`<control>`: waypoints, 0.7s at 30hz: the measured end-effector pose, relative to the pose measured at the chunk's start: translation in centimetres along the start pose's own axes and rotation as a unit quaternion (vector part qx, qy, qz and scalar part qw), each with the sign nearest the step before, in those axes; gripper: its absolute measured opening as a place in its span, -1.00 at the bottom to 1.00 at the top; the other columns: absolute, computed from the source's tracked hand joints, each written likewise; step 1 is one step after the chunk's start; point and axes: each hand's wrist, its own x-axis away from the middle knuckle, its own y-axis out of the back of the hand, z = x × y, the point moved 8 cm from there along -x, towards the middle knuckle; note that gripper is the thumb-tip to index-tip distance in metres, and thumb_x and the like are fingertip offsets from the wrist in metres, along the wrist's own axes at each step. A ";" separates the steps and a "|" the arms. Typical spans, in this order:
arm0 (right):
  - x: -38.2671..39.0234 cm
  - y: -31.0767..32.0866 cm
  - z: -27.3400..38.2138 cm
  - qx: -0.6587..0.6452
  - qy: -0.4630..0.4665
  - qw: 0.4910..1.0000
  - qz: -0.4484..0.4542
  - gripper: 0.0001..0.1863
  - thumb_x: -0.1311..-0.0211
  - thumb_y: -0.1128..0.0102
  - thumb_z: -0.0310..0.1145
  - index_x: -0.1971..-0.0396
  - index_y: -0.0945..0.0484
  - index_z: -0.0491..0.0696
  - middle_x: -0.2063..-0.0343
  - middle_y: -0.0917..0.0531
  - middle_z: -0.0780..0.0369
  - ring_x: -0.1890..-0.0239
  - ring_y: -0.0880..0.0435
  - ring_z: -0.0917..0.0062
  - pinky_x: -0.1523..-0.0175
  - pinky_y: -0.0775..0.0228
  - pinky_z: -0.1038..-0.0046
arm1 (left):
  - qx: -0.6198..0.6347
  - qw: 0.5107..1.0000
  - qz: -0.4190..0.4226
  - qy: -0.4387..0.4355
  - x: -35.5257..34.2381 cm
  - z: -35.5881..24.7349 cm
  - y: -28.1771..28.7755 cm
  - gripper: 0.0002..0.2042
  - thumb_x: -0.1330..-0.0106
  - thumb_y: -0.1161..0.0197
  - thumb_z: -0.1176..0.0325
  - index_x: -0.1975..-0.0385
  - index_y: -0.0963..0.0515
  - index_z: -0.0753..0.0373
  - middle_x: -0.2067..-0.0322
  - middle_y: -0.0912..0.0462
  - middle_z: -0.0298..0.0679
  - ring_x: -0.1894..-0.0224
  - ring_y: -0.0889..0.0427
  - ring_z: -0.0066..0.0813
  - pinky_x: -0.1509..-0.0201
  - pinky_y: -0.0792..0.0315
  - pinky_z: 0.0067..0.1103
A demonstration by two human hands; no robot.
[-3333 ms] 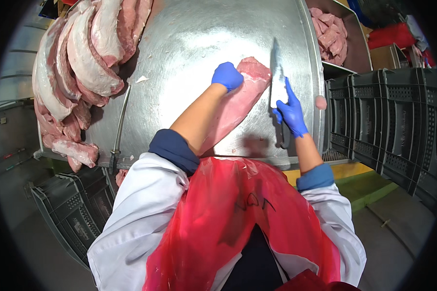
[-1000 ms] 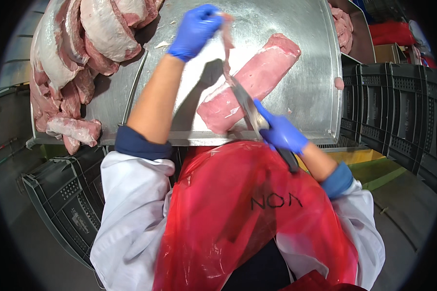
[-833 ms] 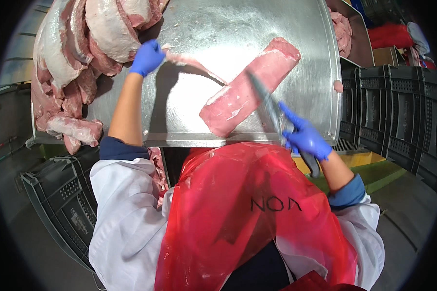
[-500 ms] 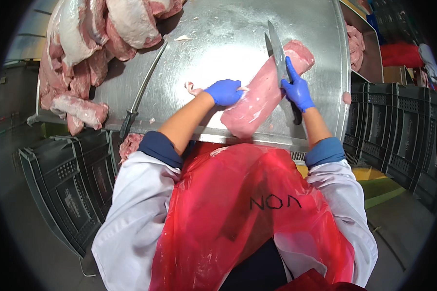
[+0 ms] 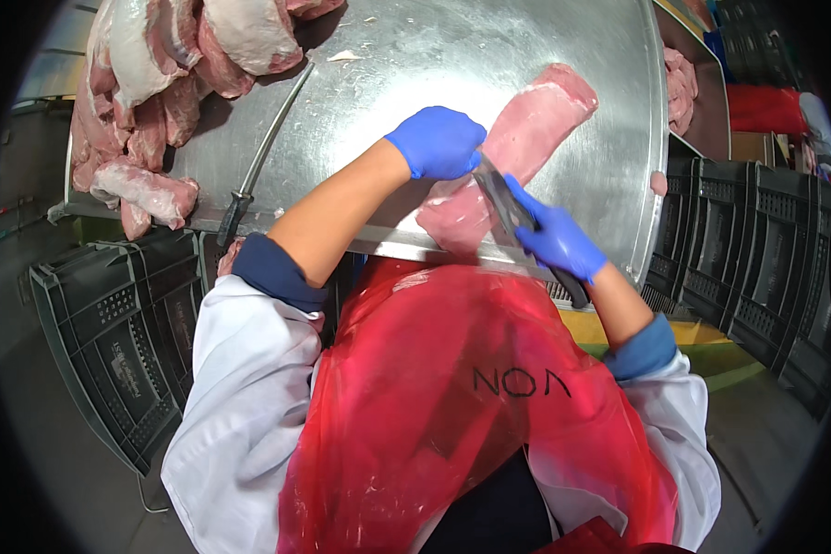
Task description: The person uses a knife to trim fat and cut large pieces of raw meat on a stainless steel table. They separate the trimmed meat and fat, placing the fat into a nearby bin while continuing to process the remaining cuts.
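A trimmed pink piece of meat, like a boneless loin (image 5: 540,125), lies slantwise on the metal table (image 5: 415,55) in front of me. My right hand (image 5: 561,242), in a blue glove, is wrapped round the black handle of a knife (image 5: 503,203). The blade crosses over the near half of the loin and points up and left. Its tip end is close to my left hand (image 5: 437,142), also gloved in blue. That hand is closed at the loin's left edge, and its fingers hide what they grip.
A sharpening steel (image 5: 272,138) lies left of my left forearm. Raw meat pieces (image 5: 148,55) are heaped at the far left. Dark plastic crates (image 5: 111,342) stand below the table's left side, others (image 5: 739,240) at the right. A bin (image 5: 711,55) at the far right holds pale meat.
My left hand has moved up and slightly right. My right hand has drawn the knife down toward me, swinging the blade lower and to the left across the loin.
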 end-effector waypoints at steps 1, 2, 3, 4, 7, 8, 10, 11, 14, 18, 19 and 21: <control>-2.3 0.2 -0.1 0.034 0.049 0.997 -0.043 -0.22 -0.30 -0.08 -0.32 -0.51 -0.07 0.20 0.26 -0.67 -0.19 0.27 -0.72 0.01 0.03 -0.52 0.18 | 0.000 1.000 -0.009 -0.014 0.0 -1.3 0.7 -0.77 -0.29 -0.13 0.22 0.32 -0.58 0.26 0.38 -0.68 0.04 0.28 -0.66 0.08 0.15 -0.53 -0.17; -4.1 0.6 0.7 0.071 0.102 0.989 -0.083 -0.21 -0.29 -0.08 -0.33 -0.52 -0.04 0.22 0.29 -0.68 -0.17 0.32 -0.73 0.05 0.07 -0.54 0.19 | -0.001 0.999 -0.022 -0.023 0.1 -2.1 1.5 -0.77 -0.29 -0.12 0.23 0.33 -0.58 0.27 0.39 -0.67 0.04 0.28 -0.66 0.08 0.16 -0.53 -0.18; -5.0 0.4 1.5 -0.031 0.068 0.997 -0.034 -0.20 -0.30 -0.06 -0.35 -0.53 -0.02 0.25 0.40 -0.69 -0.06 0.51 -0.71 0.25 0.20 -0.58 0.25 | -0.009 0.999 -0.035 -0.021 0.3 -1.9 2.2 -0.78 -0.28 -0.13 0.23 0.34 -0.57 0.26 0.40 -0.67 0.03 0.29 -0.66 0.09 0.18 -0.52 -0.17; -4.8 0.4 1.4 0.011 0.092 0.995 -0.041 -0.20 -0.30 -0.06 -0.37 -0.53 -0.02 0.26 0.42 -0.69 -0.02 0.55 -0.68 0.32 0.24 -0.58 0.28 | -0.018 0.998 -0.049 -0.018 0.4 -1.4 2.9 -0.79 -0.28 -0.14 0.24 0.35 -0.56 0.26 0.42 -0.66 0.03 0.30 -0.65 0.10 0.20 -0.51 -0.17; -0.5 -0.8 0.4 0.026 0.074 0.995 0.061 -0.18 -0.29 -0.06 -0.39 -0.53 -0.01 0.30 0.44 -0.69 0.02 0.55 -0.69 0.32 0.23 -0.59 0.29 | 0.024 0.994 -0.106 0.022 2.7 -0.2 6.0 -0.81 -0.28 -0.14 0.24 0.38 -0.54 0.24 0.45 -0.63 0.01 0.33 -0.62 0.12 0.24 -0.48 -0.15; 1.1 -1.5 -1.1 -0.014 0.056 0.993 0.106 -0.16 -0.27 -0.06 -0.40 -0.53 -0.01 0.30 0.41 -0.70 -0.02 0.45 -0.72 0.20 0.12 -0.58 0.25 | 0.049 0.990 -0.130 0.034 3.4 0.0 7.4 -0.81 -0.28 -0.14 0.24 0.39 -0.54 0.24 0.47 -0.62 0.01 0.34 -0.61 0.13 0.26 -0.47 -0.14; 0.1 -1.7 -0.5 0.028 0.128 0.989 0.074 -0.17 -0.25 -0.06 -0.39 -0.53 -0.02 0.27 0.35 -0.70 -0.06 0.36 -0.73 0.12 0.06 -0.56 0.22 | 0.016 0.987 -0.157 0.029 4.8 -1.5 8.7 -0.82 -0.27 -0.12 0.25 0.42 -0.50 0.23 0.50 -0.59 0.00 0.36 -0.58 0.14 0.27 -0.43 -0.13; -0.7 -1.9 0.0 0.053 0.156 0.985 0.058 -0.17 -0.24 -0.06 -0.38 -0.52 -0.04 0.26 0.32 -0.70 -0.08 0.32 -0.73 0.10 0.03 -0.56 0.21 | 0.021 0.988 -0.152 0.031 5.6 -2.5 9.2 -0.82 -0.27 -0.12 0.26 0.43 -0.49 0.24 0.49 -0.59 0.00 0.35 -0.58 0.14 0.27 -0.43 -0.14; -9.8 -6.9 2.8 0.057 0.202 0.971 0.119 -0.23 -0.24 -0.05 -0.31 -0.49 -0.11 0.18 0.23 -0.68 -0.15 0.21 -0.71 0.05 -0.04 -0.52 0.18 | 0.057 0.971 -0.231 -0.002 9.4 -4.4 12.4 -0.79 -0.26 -0.16 0.28 0.24 -0.56 0.28 0.40 -0.62 0.03 0.30 -0.62 0.11 0.20 -0.48 -0.22; -6.3 -8.9 6.6 0.104 0.227 0.956 0.157 -0.29 -0.34 -0.03 -0.26 -0.49 -0.10 0.20 0.07 -0.65 -0.09 0.12 -0.69 0.05 -0.08 -0.51 0.19 | -0.016 0.939 -0.337 0.070 20.9 -4.3 16.8 -0.62 -0.25 -0.18 0.11 0.23 -0.50 0.38 0.44 -0.49 0.12 0.38 -0.53 0.21 0.29 -0.42 -0.22; -5.8 -8.3 5.2 0.068 0.284 0.945 0.147 -0.25 -0.36 -0.06 -0.27 -0.52 -0.04 0.22 0.08 -0.68 -0.02 0.15 -0.71 0.14 -0.05 -0.53 0.20 | -0.017 0.942 -0.314 0.113 23.9 -3.3 16.2 -0.58 -0.30 -0.15 0.05 0.26 -0.46 0.40 0.46 -0.46 0.11 0.42 -0.46 0.19 0.36 -0.36 -0.27; -5.8 -3.7 2.3 -0.049 0.248 0.959 0.125 -0.19 -0.35 -0.12 -0.31 -0.54 0.02 0.25 0.19 -0.70 0.12 0.30 -0.71 0.42 0.15 -0.59 0.34 | -0.004 0.928 -0.305 0.215 30.0 -2.2 13.6 -0.57 -0.35 -0.09 0.04 0.30 -0.44 0.42 0.50 -0.38 0.06 0.49 -0.43 0.01 0.39 -0.32 -0.33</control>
